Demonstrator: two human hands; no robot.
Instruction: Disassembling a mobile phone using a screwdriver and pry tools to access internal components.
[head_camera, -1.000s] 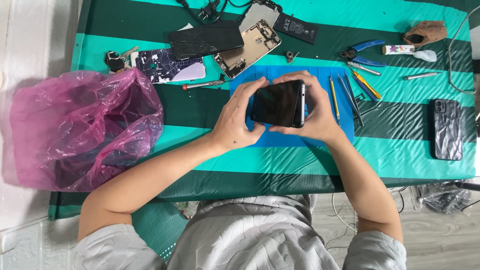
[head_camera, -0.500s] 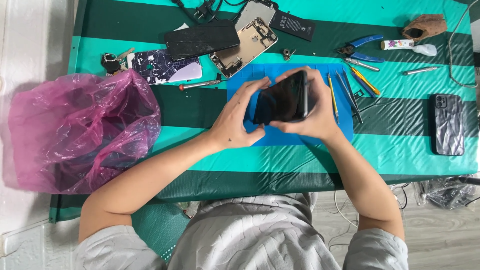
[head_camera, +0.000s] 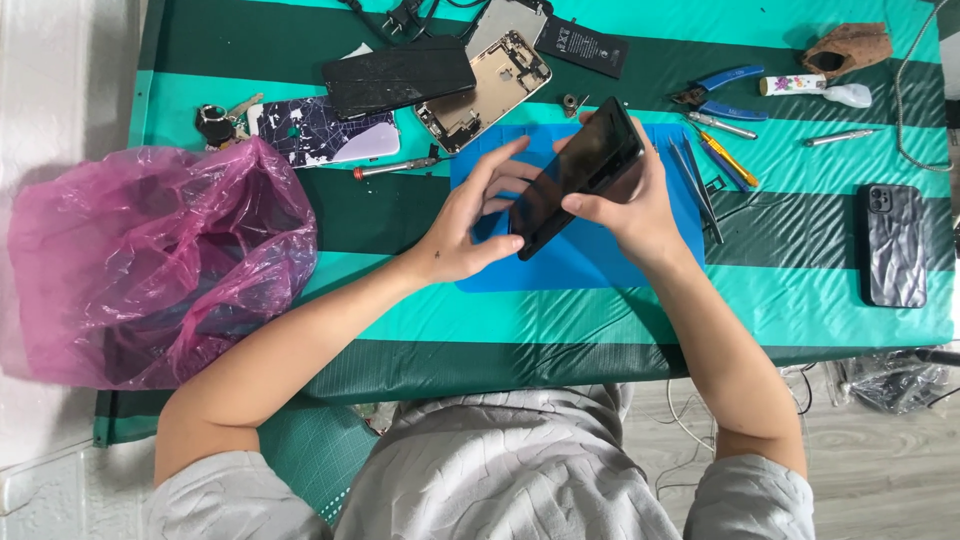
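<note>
While tilted above blue mat, black phone is pinched at edges by right hand; left hand spread, fingertips on lower end. Judged light, stiff, glass-smooth, slippery, fragile; rim grip safest. Nearby on striped counter: opened gold housing, tweezers, crinkled pink bag.
</note>
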